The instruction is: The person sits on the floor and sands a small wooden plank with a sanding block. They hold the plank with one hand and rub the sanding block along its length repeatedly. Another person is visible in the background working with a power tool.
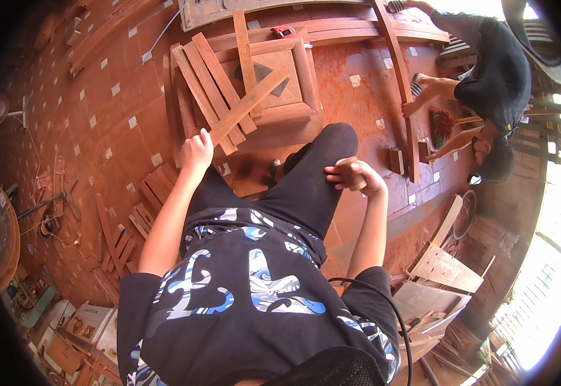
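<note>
My left hand [196, 152] is closed on the near end of a narrow wooden slat [252, 101], which slants away to the right over other pieces. Under and beside it, several loose wooden slats [209, 87] lie across a framed wooden panel piece [304, 71]. A dark flat square [264, 78] shows partly beneath the slats. Over my right thigh, my right hand [359, 177] is curled around a small brownish thing; I cannot make out what it is. My right hand is apart from the slats.
At the right a bent-over person [496, 77] handles a long wooden beam [401, 83] near a small wood block [397, 161]. A red tool [284, 31] sits at the panel's far edge. More slats [116, 241] lie left; a round fan [0, 235] stands far left.
</note>
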Available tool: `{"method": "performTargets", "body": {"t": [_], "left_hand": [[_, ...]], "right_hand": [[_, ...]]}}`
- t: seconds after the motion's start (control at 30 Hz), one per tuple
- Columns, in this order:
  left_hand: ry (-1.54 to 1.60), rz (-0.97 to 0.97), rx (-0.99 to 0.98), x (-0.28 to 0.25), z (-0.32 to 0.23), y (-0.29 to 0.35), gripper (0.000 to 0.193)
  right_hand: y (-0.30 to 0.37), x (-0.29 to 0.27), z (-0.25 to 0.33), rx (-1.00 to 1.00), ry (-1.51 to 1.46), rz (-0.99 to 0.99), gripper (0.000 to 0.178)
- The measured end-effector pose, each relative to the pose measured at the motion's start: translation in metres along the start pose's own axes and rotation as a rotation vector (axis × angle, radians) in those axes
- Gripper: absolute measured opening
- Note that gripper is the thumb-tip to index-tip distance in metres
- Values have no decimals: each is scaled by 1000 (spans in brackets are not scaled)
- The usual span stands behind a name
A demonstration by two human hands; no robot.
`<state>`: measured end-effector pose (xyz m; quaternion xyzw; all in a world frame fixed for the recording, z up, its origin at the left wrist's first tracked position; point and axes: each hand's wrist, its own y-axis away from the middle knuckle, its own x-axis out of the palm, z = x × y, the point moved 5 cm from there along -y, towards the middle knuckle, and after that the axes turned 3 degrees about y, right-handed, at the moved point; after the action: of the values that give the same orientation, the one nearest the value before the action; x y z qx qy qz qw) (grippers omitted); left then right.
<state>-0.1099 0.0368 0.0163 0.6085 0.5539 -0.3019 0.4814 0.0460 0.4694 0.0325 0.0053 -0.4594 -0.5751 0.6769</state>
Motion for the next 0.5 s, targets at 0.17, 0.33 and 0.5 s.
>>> {"method": "performTargets", "body": {"t": [0.17,0.33,0.5], "left_hand": [[-3,-5,20,-2,-3,-3,64],[-5,16,-37,0,-1,-2,65],[-3,-1,-14,0,0,0,66]], "right_hand": [[14,-109,5,-363,272,-1058,35],[15,-49,16,-263,-77,-360,37],[10,-57,-11,-147,-96,-236,43]]}}
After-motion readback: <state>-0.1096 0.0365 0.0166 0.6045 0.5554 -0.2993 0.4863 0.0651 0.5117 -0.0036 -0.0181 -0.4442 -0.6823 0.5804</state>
